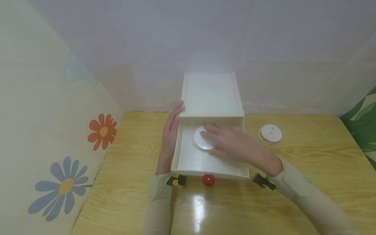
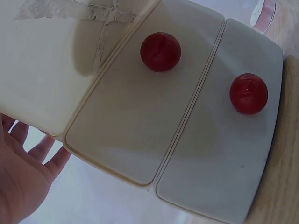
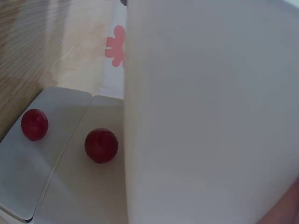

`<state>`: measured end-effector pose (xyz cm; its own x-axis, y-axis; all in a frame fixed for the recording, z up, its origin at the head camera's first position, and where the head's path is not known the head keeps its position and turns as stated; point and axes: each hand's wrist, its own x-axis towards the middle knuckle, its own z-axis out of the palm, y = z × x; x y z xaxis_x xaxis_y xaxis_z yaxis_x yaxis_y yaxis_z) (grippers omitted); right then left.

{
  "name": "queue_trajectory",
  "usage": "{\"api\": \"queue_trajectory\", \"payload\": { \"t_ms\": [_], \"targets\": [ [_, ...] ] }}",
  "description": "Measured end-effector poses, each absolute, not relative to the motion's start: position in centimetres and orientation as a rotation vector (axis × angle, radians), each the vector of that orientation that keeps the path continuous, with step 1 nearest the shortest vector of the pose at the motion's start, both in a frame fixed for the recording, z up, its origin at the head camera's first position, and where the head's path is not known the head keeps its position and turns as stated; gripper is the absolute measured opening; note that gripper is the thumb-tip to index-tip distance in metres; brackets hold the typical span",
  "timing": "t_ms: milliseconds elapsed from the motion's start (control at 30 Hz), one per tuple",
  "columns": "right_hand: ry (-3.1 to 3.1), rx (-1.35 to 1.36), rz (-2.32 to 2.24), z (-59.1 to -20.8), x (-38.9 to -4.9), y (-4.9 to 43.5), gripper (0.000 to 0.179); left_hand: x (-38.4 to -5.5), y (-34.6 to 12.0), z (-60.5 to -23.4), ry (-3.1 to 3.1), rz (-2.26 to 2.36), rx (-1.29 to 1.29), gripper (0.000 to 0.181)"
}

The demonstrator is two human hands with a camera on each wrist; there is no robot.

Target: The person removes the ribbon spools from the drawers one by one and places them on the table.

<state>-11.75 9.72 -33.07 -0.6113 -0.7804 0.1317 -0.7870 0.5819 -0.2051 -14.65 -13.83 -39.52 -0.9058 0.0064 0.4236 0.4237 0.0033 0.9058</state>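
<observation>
Right hand [image 1: 235,145]: inside the pulled-out drawer [image 1: 191,163], fingers spread over the far and right parts of a white spool [image 1: 199,141]; slightly blurred, so whether they pinch it or only touch it cannot be told.

White spool: round, pale face upward, within the drawer, left of the right hand and toward the far end.

Left hand [image 1: 169,135]: fingers extended, laid against the left side of the white cabinet [image 1: 212,94], gripping nothing.

Drawer: white, shallow, drawn toward the near side from beneath the cabinet's flat top; a red knob [image 1: 208,180] on its near face.

Lower drawer fronts: two, pale, stacked beneath the extended drawer, both pushed in. Upper front [image 2: 121,126] with round red knob [image 2: 160,52]; lower front [image 2: 210,154] with matching red knob [image 2: 249,93].

Second spool [image 1: 271,133]: white-faced, lying on the counter to the right of the cabinet, well apart from both hands; pink edge visible from the left wrist.

Counter [image 1: 123,182]: light wood grain, bearing the cabinet and the second spool.

Sleeves: two, cream; left [image 1: 158,202], right [image 1: 311,195].

Surroundings: left wall with orange-red flower [image 1: 103,131] and, nearer, blue-grey flower [image 1: 66,186]; green leaves [image 1: 362,129] at far right.
</observation>
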Motion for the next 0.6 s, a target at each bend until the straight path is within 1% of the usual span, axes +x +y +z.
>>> {"api": "queue_trajectory", "payload": {
  "t_ms": [200,600],
  "targets": [
    [-2.738,1.381,0.364,-33.25,-11.91,9.70,0.054,-14.75,-13.83,-39.59,-1.993,-1.963,-0.445,0.039],
    [-2.749,1.340,0.442,-33.15,-11.86,9.84,0.049,-14.59,-13.46,-39.42,-1.968,-1.980,-0.446,0.039]
  ]
}}
